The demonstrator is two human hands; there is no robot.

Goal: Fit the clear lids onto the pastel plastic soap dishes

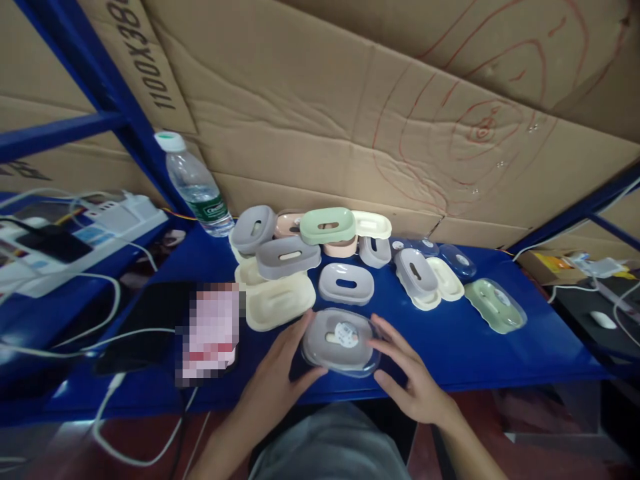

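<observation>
A grey soap dish [325,328] under a clear plastic cover, with a round white label on top, is between my two hands near the table's front edge. My left hand [285,363] grips its left side, thumb at the near edge and fingers along the far side. From the right, my right hand [410,373] holds it with spread, curved fingers, one fingertip by the label and the thumb at the near right corner. Just beyond lies an uncovered grey oval tray [367,293] with a slot. A cream tray [285,305] lies to its left.
Several grey, green, cream and pink dish parts stand piled at the back, including a green tray [310,232]. A covered green dish [493,308] lies right. Clear covers [457,261], a water bottle [200,190], a blurred-out phone-like object [210,330] and white cables surround the blue table [425,353].
</observation>
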